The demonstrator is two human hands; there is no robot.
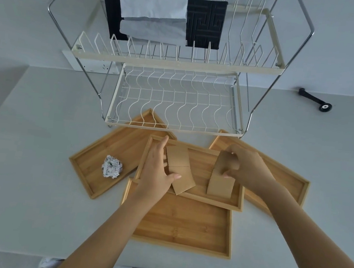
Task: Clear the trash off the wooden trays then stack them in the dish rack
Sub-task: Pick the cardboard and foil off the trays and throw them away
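Several wooden trays lie overlapped on the grey counter in front of a two-tier dish rack (173, 129). The top middle tray (203, 170) holds two bent cardboard strips. My left hand (157, 171) grips the left cardboard strip (180, 167) between thumb and fingers. My right hand (247, 166) pinches the right cardboard strip (220, 182), which stands curved on the tray. A crumpled paper ball (112, 166) sits on the left tray (112, 155). A near tray (183, 225) and a right tray (285, 181) hold nothing visible.
The rack's upper shelf (175, 62) carries black cloths (206, 22) and white paper towels (152, 14). A black tool (315, 100) lies at the back right of the counter. A wall socket (91, 64) sits behind the rack's left leg.
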